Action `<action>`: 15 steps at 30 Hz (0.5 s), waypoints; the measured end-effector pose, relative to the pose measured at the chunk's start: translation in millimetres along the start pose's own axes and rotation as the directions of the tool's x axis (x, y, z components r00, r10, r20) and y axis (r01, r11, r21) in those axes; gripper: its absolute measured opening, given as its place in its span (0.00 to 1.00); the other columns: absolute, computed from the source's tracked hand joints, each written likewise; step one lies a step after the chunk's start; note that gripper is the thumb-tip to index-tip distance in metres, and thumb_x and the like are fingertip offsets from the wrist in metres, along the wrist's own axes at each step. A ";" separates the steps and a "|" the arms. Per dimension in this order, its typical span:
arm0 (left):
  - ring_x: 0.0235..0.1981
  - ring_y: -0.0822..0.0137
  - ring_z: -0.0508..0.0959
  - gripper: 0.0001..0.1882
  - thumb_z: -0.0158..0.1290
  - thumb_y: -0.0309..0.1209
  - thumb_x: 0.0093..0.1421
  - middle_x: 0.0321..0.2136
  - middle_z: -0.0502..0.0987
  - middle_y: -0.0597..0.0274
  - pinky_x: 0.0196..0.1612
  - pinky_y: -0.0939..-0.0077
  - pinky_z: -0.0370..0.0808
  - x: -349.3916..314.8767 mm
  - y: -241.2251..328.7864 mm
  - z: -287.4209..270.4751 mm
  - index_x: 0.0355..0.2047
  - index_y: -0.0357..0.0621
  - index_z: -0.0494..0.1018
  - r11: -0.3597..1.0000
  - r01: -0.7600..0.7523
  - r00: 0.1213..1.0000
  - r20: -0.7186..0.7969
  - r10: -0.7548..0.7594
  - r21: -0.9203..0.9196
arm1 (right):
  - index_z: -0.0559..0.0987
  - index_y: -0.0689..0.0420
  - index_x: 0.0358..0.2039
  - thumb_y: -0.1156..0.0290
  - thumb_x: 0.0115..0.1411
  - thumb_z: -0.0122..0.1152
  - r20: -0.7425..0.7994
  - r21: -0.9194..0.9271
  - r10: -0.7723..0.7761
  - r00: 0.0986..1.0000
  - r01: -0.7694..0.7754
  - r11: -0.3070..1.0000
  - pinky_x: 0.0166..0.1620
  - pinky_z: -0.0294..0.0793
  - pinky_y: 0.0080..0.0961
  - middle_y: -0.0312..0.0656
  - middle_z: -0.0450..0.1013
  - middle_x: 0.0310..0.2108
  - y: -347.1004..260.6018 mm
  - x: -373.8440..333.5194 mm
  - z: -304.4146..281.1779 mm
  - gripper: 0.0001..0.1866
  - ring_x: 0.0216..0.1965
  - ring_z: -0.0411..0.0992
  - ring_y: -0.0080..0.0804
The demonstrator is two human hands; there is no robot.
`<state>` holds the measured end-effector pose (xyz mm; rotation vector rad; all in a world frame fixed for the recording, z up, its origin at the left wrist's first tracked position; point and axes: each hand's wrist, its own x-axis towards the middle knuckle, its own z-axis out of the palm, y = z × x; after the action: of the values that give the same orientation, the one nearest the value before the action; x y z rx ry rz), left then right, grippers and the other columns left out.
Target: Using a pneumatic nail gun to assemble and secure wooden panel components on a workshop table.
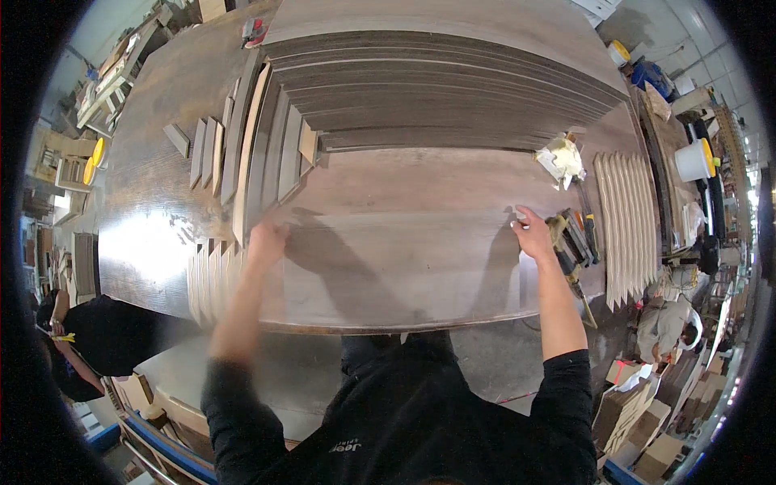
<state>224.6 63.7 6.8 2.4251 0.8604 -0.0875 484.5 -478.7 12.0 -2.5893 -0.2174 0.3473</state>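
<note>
Standing at a broad brown worktable [420,267], facing long dark boards [461,105] laid side by side across its far part. To the left, have grey and pale slats [270,149] lying lengthwise, pointing away from the body; to the right, pale ridged strips [629,226] lying near the table's edge. Between those strips and the right hand [533,234], have a cluster of tools [575,242]. Holding that hand above bare tabletop, fingers loosely curled, thumb and forefinger parted. Holding the left hand [269,242] at the slats' near ends, motion-blurred; cannot tell its grip or any contact. Beyond the tools, have a crumpled pale lump [563,159].
</note>
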 end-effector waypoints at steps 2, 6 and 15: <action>0.27 0.62 0.81 0.19 0.58 0.27 0.64 0.30 0.81 0.49 0.30 0.67 0.77 11.2 -19.5 -1.4 0.56 0.44 0.75 0.997 -0.062 0.996 0.054 0.065 -0.043 | 0.78 0.52 0.57 0.65 0.61 0.63 0.145 0.028 0.041 0.989 -0.046 0.999 0.48 0.78 0.34 0.48 0.81 0.44 -5.5 13.5 -9.9 0.22 0.44 0.80 0.41; 0.24 0.70 0.78 0.17 0.56 0.21 0.64 0.26 0.76 0.56 0.24 0.73 0.77 17.9 9.5 -22.8 0.53 0.39 0.75 0.981 0.029 0.967 0.254 0.021 -0.194 | 0.80 0.47 0.55 0.70 0.61 0.62 0.373 0.039 0.129 0.919 -0.154 0.987 0.38 0.79 0.30 0.45 0.81 0.38 -33.3 23.0 -34.3 0.20 0.35 0.78 0.34; 0.25 0.68 0.80 0.17 0.58 0.21 0.61 0.24 0.76 0.57 0.28 0.70 0.77 21.4 30.1 -33.9 0.51 0.40 0.76 0.942 0.234 0.926 0.349 -0.141 -0.241 | 0.83 0.47 0.51 0.73 0.59 0.63 0.426 0.013 0.109 0.898 -0.126 0.992 0.40 0.76 0.30 0.42 0.79 0.30 -25.5 35.5 -34.5 0.18 0.31 0.75 0.31</action>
<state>255.6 74.4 44.7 1.9853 0.8837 -0.4043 526.0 -465.4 46.6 -2.4616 -0.2017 0.9537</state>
